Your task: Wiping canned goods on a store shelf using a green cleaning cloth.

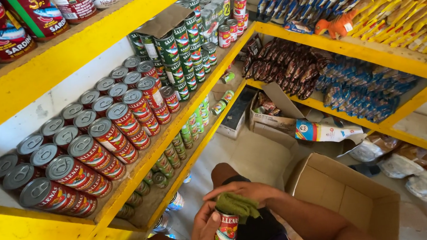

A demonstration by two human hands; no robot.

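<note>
My left hand (205, 232) grips a red sardine can (226, 234) upright near the bottom centre of the head view. My right hand (246, 190) presses a green cloth (237, 204) down on the can's top. Both hands are over my lap, just right of the yellow shelf's front edge (141, 167). Rows of matching red cans (93, 153) stand stacked two high on that shelf to the left.
Green-labelled cans (181, 47) fill the shelf further back. An open cardboard box (349, 195) sits on the floor to my right. Yellow shelves on the right hold dark and blue snack packets (366, 89). Another box with goods (273, 113) lies ahead on the floor.
</note>
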